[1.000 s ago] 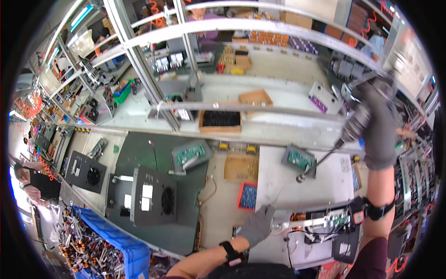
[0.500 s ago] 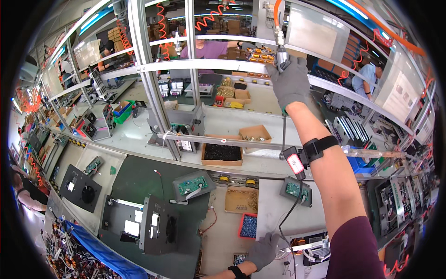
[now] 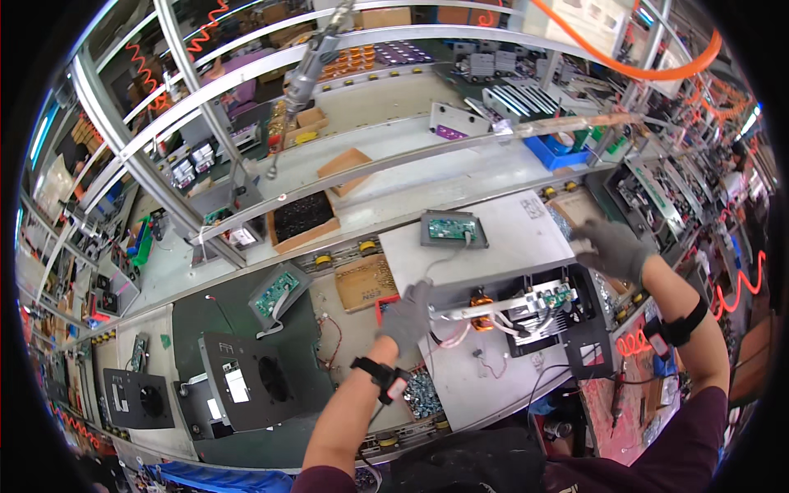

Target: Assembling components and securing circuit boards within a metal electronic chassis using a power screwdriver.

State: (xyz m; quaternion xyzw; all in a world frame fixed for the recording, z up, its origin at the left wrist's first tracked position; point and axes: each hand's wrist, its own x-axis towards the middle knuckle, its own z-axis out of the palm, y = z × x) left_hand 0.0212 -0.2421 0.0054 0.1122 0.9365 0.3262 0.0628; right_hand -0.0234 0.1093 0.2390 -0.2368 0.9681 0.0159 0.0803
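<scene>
one gloved left hand [image 3: 407, 316] and gloved right hand [image 3: 616, 250] are flanking an opened electronic unit [image 3: 536, 322], their grips impossible to tell.

Two gloved hands [image 3: 405, 319] [image 3: 616, 251], two black wrist straps [image 3: 376, 372] [image 3: 680, 329], one wired chassis [image 3: 588, 316] near them, one hanging driver [image 3: 307, 76]

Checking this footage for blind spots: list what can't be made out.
Head view:
Left gloved hand: its fingers hide whether it grips the open metal chassis.
Red tray: contents mostly hidden by that hand.
Right gloved hand: anything in its fingers is too small and blurred.
Hanging power screwdriver: top cut off by upper edge.
Blue bin: contents cut off by lower edge.
</scene>
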